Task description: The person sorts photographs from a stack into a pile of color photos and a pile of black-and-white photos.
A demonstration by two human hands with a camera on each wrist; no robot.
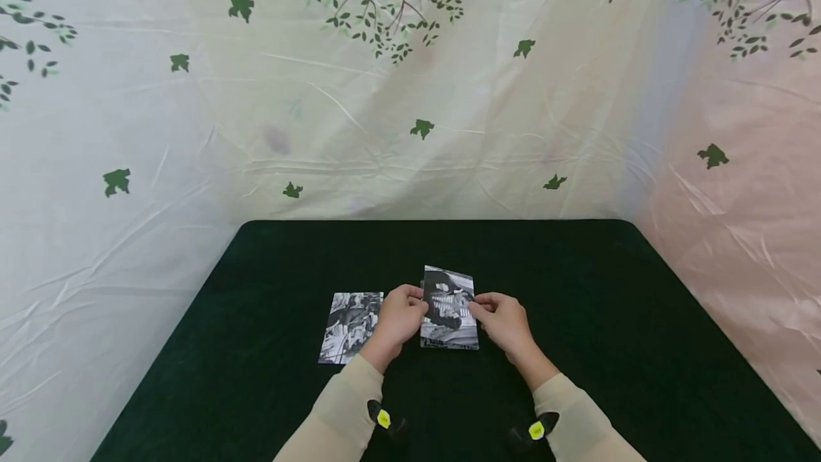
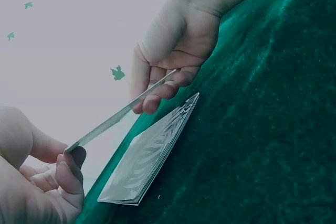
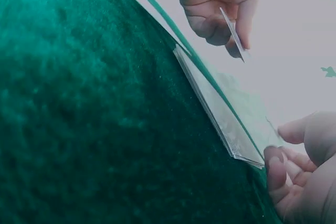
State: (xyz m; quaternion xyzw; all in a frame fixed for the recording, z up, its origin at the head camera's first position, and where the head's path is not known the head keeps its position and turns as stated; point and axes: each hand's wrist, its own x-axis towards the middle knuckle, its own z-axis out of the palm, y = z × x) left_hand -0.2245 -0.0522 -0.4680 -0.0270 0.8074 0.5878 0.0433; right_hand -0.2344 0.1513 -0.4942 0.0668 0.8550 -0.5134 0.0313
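A black-and-white photo print (image 1: 447,309) is held up between both hands, and it shows nearly edge-on in the left wrist view. My left hand (image 1: 399,318) pinches its left edge between thumb and fingers. At its right edge, the thumb and fingers of my right hand (image 1: 508,323) pinch it too. Beneath the raised print lies a neat stack of prints (image 2: 149,163) on the dark green cloth, mostly hidden by it in the head view. Just left of my left hand, another black-and-white print (image 1: 349,326) lies flat on the cloth.
A dark green velvety cloth (image 1: 269,405) covers the table. Pale fabric (image 1: 359,105) printed with branches and green leaf shapes hangs behind the table and on both sides. Each sleeved forearm bears a dark strap with a yellow tag (image 1: 383,418).
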